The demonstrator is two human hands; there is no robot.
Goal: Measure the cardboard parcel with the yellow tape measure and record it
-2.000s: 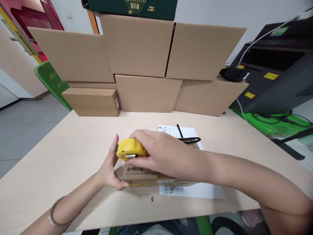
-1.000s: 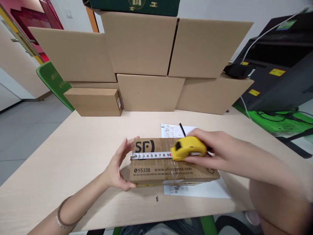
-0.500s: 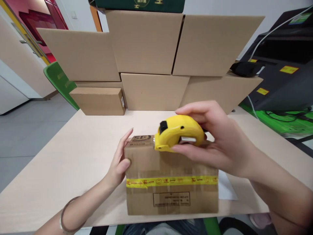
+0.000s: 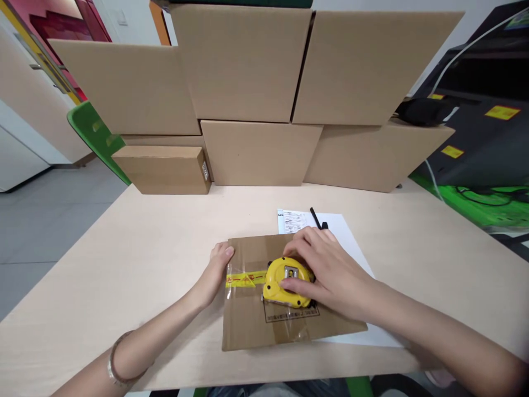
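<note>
Right hand grips the yellow tape measure, which sits left of its palm, over the cardboard parcel; left hand clasps the parcel's left edge; white paper lies partly beneath, on the surface.

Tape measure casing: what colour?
Yellow with small black details; the head view shows the tape measure best.
</note>
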